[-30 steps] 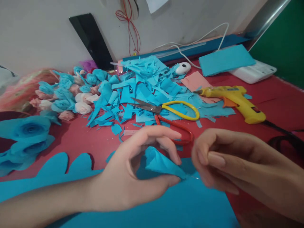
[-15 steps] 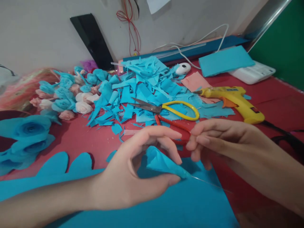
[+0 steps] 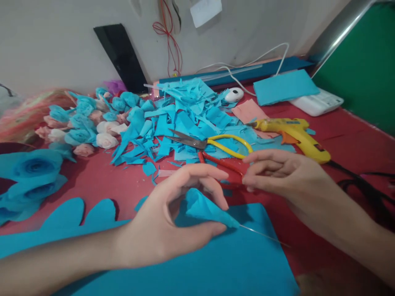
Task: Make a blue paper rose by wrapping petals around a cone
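Between the thumb and fingers of my left hand [image 3: 179, 218] rests a blue paper flower bud [image 3: 205, 206], cone-shaped and tilted. A thin wire [image 3: 263, 234] sticks out of its pointed end toward the lower right. My right hand [image 3: 286, 172] is to the right of the bud and off it, its fingertips pinched together; anything between them is too small to make out. Scissors [image 3: 202, 144] with one yellow and one red handle lie just beyond both hands. A large blue sheet [image 3: 197, 267] spreads under my left hand, with rounded blue petals [image 3: 100, 210] at its far edge.
Blue paper scraps [image 3: 185, 111] are heaped behind the scissors. A yellow glue gun [image 3: 290, 131] lies at the right, its black cord trailing rightward. Small paper roses [image 3: 82, 135] and large blue roses [image 3: 35, 166] are at the left. A black phone [image 3: 121, 57] leans on the wall.
The view has shifted slightly. My right hand's fingers have drawn closer together and it has moved a little up from the wire. My left hand keeps the same hold on the bud.
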A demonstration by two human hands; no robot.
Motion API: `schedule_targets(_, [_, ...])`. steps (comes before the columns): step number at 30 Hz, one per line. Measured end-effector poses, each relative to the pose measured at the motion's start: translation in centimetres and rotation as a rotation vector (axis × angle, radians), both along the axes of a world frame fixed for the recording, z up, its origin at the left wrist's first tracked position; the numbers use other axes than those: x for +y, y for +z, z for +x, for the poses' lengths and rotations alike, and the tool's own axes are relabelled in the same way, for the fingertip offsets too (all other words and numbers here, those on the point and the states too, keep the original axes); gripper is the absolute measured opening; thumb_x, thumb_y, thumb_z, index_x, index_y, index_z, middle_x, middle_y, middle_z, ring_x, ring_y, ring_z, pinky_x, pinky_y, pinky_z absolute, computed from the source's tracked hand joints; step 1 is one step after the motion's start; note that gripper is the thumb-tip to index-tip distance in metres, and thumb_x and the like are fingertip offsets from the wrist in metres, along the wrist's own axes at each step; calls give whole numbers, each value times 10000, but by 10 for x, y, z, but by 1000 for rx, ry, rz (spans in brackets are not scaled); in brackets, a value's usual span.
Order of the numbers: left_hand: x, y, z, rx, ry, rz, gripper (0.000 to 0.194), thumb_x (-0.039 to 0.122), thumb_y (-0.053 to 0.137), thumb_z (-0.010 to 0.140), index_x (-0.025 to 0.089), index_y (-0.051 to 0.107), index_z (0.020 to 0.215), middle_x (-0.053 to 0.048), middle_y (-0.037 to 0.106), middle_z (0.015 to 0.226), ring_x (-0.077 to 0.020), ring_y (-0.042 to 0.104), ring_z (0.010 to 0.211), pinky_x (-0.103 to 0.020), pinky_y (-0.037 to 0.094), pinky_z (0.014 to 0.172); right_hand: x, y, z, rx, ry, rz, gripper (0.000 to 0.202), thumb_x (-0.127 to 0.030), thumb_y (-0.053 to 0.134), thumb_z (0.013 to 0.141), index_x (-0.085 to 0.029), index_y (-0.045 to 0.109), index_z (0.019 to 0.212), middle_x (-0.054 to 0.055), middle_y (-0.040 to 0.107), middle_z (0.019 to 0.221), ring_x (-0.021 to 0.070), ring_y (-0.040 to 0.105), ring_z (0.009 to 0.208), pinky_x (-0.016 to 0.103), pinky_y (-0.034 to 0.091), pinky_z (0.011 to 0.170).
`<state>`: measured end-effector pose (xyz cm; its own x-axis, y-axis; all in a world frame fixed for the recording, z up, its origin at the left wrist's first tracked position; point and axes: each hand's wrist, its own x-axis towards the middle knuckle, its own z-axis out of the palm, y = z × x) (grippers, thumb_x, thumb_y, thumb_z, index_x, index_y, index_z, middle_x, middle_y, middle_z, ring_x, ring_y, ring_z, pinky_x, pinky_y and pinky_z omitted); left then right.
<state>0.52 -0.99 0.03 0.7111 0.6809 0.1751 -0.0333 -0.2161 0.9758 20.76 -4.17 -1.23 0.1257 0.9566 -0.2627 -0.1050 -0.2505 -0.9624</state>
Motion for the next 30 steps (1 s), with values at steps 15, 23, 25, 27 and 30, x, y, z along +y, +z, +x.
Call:
schedule_targets(15, [-1,-4,-2,40,-3,11,447,62,657,734,230,468,1102,-5,625,862,-130,598,823,-221,495,744,0,-3,2,-52,-36,-10,387,-262,846,492,-224,570,761,-43,652,569,120,628,527,152,513,502])
schedule_targets(23, [5,-6,-2,46,22,-8,423,74,667,730,223,482,1079,-6,622,852,-131,590,829,-229,482,756,3,-3,3,-154,26,23,330,-322,770,598,-184,536,786,-34,599,523,85,524,438,158,390,420])
schedule_targets(25, [7,-5,-2,56,47,-26,404,83,670,725,210,490,1064,-6,622,840,-131,584,822,-220,472,724,5,-2,3,-164,21,44,317,-363,727,631,-180,523,789,-48,549,482,74,463,401,166,342,393])
schedule_targets(27, [10,-5,-2,82,66,-52,393,107,672,728,201,491,1064,-11,620,840,-131,574,804,-204,459,651,6,-2,2,-172,2,64,306,-397,686,648,-182,510,776,-82,446,425,55,362,360,166,266,361])
schedule_targets(30, [14,-7,-2,106,87,-100,379,169,674,741,197,496,1075,-23,614,857,-147,566,825,-203,449,601,6,0,1,-203,-24,82,308,-412,664,645,-193,482,762,-111,331,398,46,243,347,176,164,348])
